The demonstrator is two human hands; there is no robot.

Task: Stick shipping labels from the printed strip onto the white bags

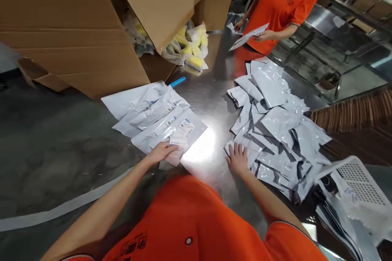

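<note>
Left hand [161, 153] lies over paper slips [178, 153] on the lowest bag of a row; whether the fingers pinch the slips, cannot tell. Right hand [238, 160] is palm down, fingers spread wide, touching a bag at the near left edge of the pile [275, 126]. Pile: many pale grey plastic bags, loosely heaped, overlapping at all angles on a shiny metal surface [208, 89].

Left of the pile, across a bare strip with a bright glare: the row of bags [165, 110], fanned like shingles. Nearest one carries a printed label [185, 127] with barcode. Blue stick [177, 82] pokes out at the row's far end.

Beyond the row, far left of the pile: large cardboard box [70, 28], flaps standing up. By its opening, yellow items [192, 47] in clear plastic; kind unclear.

Beyond the pile, a co-worker [284, 4] in an orange shirt, one hand [266, 36] holding a flat grey bag [249, 36].

Near right of the pile: white basket [361, 183] with holes in its wall, tilted, dark and clear items by it too jumbled to name. Right of the pile, a stack of brown cardboard [352, 110], edges showing.
</note>
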